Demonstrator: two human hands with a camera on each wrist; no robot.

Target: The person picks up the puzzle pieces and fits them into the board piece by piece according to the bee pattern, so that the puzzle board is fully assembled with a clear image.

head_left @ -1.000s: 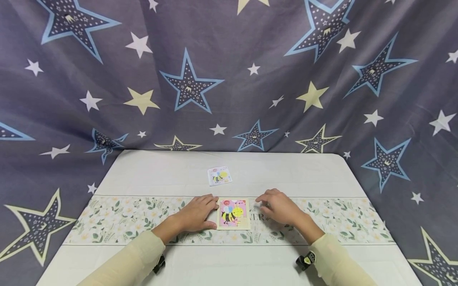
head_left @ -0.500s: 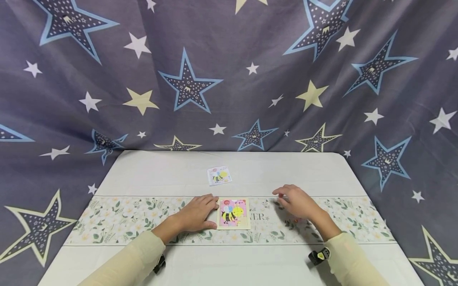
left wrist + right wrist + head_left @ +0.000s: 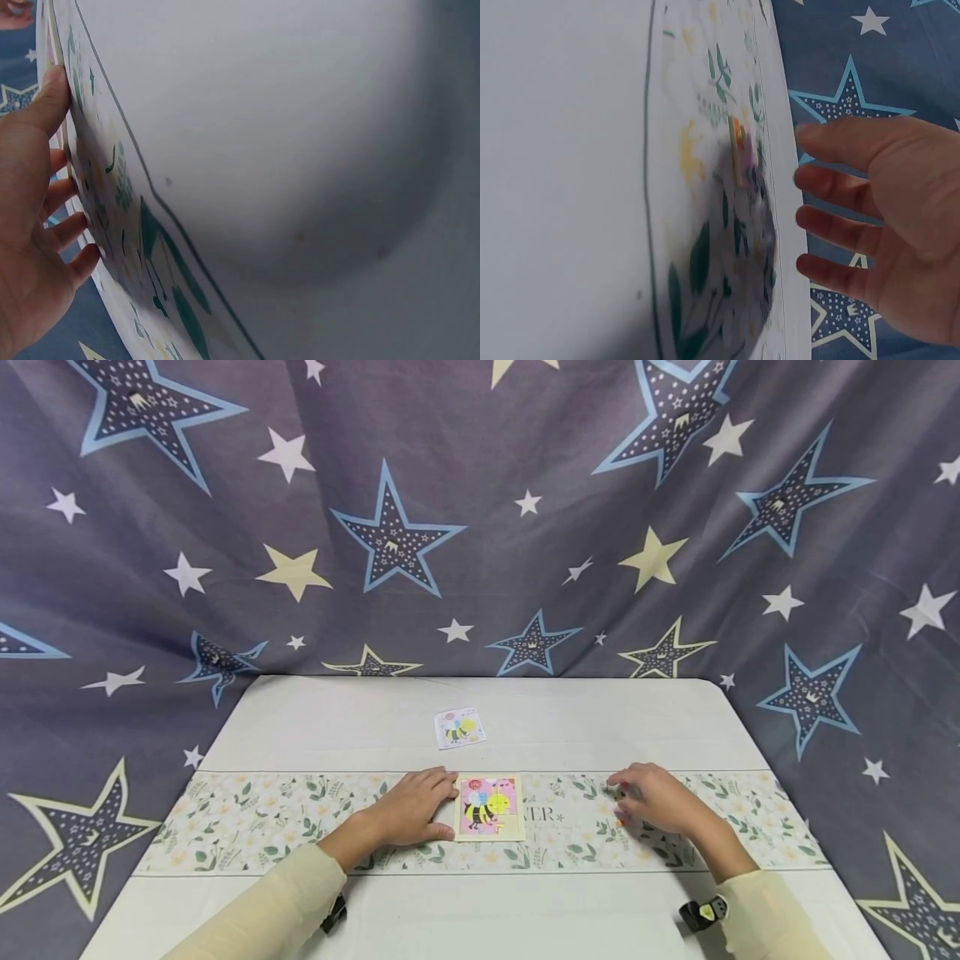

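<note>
A square jigsaw puzzle (image 3: 489, 810) with a striped bee on pink and a pale frame lies on the table. My left hand (image 3: 415, 807) rests along its left edge, fingertips and thumb touching the frame and the cloth. To the right, my right hand (image 3: 660, 797) hovers over the cloth with loosely bent fingers and nothing held. Below it lies a small flat puzzle piece (image 3: 740, 154), with orange and pinkish colours, apart from the fingers in the right wrist view. In the head view the hand hides most of that piece.
Behind the puzzle, a paper card (image 3: 460, 728) with the same bee picture lies on the white table (image 3: 420, 910). A floral band (image 3: 247, 827) crosses the table from side to side. A star-patterned curtain (image 3: 480, 468) hangs behind the table's far edge.
My right hand has moved right, away from the puzzle, to above the loose piece. The left hand and the puzzle stay where they were.
</note>
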